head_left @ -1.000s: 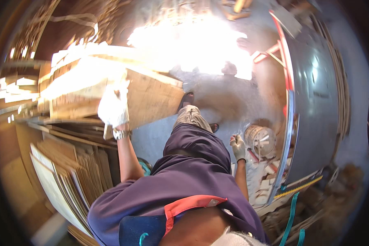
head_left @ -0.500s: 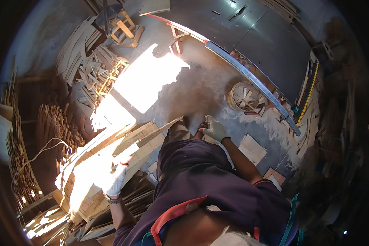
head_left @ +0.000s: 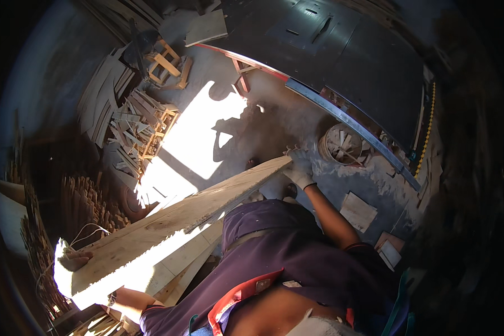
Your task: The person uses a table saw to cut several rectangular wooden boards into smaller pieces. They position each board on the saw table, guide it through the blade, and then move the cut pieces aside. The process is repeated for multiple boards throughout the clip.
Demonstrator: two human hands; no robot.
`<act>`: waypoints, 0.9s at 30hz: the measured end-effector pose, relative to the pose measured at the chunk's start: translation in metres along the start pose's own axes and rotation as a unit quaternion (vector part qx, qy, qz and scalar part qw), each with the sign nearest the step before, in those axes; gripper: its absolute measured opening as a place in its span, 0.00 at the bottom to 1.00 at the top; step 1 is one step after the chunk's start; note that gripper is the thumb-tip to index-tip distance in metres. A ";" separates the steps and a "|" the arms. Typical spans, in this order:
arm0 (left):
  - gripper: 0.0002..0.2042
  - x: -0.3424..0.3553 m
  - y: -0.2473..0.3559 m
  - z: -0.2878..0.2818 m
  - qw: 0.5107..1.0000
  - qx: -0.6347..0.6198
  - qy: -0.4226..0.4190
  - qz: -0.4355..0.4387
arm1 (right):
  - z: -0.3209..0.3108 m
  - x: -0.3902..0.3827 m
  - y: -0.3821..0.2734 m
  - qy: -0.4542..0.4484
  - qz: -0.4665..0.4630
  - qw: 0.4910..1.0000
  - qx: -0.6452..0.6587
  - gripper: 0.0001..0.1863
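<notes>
The left end of a long wooden plank (head_left: 179, 215) is clasped by the left hand (head_left: 76, 261), whose fingers are seen bent over the upper face; the palm is hidden by the wood, and the edge beside it is washed out by glare. The left wrist is partly covered by the same end. The plank is slanted across the front of the body, its far end brought up just beside the gloved right hand (head_left: 300, 172). That hand's fingers are lost in shadow and blur, so how far they are curled, and whether the wood is gripped by them, cannot be told. Paler boards (head_left: 191, 259) are partly hidden beneath the plank, and the feet are mostly covered by plank and clothing. Beyond the right hand, a round basket (head_left: 322, 150) of wood scraps is overlapped by the metal rail (head_left: 350, 126) of a dark-topped table (head_left: 369, 73), which is cut off by the upper edge. On the far left, bundled sticks (head_left: 87, 204) are sunk in shade, and little can be made out along the dark right rim.
</notes>
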State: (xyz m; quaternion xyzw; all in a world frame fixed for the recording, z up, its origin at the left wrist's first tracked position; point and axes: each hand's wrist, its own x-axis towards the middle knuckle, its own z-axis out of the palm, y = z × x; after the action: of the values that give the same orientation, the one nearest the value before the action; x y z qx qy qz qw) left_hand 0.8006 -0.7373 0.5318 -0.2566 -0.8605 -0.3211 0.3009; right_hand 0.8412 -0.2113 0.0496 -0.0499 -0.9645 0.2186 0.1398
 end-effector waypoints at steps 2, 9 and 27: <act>0.28 0.008 -0.056 -0.001 0.999 -0.037 0.016 0.010 | 0.011 0.012 0.010 -0.134 0.035 0.987 0.078 0.21; 0.35 0.099 -0.190 0.058 0.987 -0.067 0.078 -0.122 | -0.055 0.039 -0.019 -0.236 0.132 0.962 0.027 0.20; 0.22 0.139 -0.321 0.617 0.860 -0.263 -0.268 -0.345 | -0.245 0.079 0.060 -0.088 0.452 0.880 -0.113 0.36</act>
State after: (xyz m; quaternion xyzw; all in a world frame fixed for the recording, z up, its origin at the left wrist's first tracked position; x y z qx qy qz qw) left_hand 0.2837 -0.4793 0.1211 -0.0895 -0.8247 -0.5380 -0.1496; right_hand 0.8393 -0.0453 0.2547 -0.4764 -0.8636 0.1509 -0.0667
